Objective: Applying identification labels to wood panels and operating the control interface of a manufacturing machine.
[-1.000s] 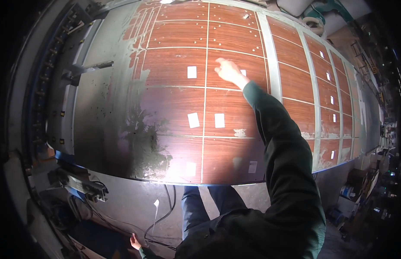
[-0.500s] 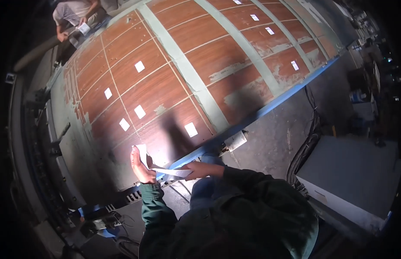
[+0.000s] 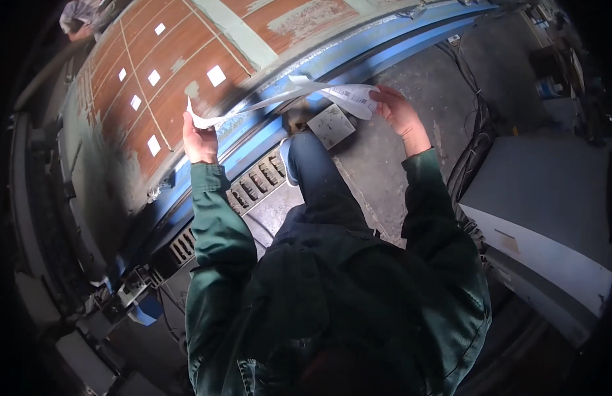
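A long white strip of printed labels [image 3: 349,99] stretches, twisted, between my two hands above the table's blue edge. My left hand [image 3: 200,140] pinches its left end, which curls up beside the thumb. At the other end, my right hand [image 3: 399,112] grips the strip where it loops back on itself, over the floor. Left of my left hand, a white label [image 3: 153,145] lies on the reddish-brown wood-grain panels [image 3: 187,53]. Another white label [image 3: 216,76] lies farther off, with several more toward the far left.
A blue rail [image 3: 260,135] edges the large table. By my foot is a pale box [image 3: 330,127], near a slotted metal strip [image 3: 253,185]. A grey cabinet [image 3: 537,198] stands at right beside black cables [image 3: 474,155]. Another person [image 3: 78,23] is at the far left.
My hands have moved well apart, drawing the strip out between them. My right hand went right, over the floor. A label now shows where my left hand was. The view has shifted toward me.
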`<action>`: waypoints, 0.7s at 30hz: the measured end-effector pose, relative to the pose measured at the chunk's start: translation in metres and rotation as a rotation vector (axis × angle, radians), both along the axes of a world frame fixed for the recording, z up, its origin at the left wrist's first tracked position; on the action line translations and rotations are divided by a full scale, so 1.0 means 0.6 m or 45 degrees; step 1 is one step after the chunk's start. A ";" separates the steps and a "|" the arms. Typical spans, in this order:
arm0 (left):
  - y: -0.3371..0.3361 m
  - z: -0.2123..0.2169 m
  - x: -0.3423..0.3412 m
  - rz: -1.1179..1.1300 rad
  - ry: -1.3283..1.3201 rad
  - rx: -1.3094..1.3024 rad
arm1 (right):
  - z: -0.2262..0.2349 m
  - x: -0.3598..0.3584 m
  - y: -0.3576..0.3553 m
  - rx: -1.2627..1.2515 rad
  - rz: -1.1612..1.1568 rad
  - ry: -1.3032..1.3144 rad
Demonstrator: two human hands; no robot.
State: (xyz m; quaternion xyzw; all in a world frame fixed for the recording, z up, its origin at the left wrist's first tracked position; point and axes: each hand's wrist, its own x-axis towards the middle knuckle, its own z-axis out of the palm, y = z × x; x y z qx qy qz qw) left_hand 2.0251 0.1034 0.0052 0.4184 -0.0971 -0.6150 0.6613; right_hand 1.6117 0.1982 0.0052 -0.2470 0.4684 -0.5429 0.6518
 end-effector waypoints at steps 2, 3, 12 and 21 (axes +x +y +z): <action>0.035 -0.013 -0.005 -0.021 -0.068 0.078 | 0.008 -0.020 0.045 0.051 -0.193 -0.117; 0.044 -0.015 -0.015 0.031 -0.148 0.098 | 0.004 -0.047 0.063 0.023 -0.089 -0.118; 0.089 0.010 -0.217 -0.267 -0.242 0.013 | 0.046 -0.184 0.261 -0.247 -0.498 -0.151; 0.295 -0.116 -0.608 -1.669 0.293 0.403 | 0.024 -0.331 0.373 -0.507 -1.339 -0.764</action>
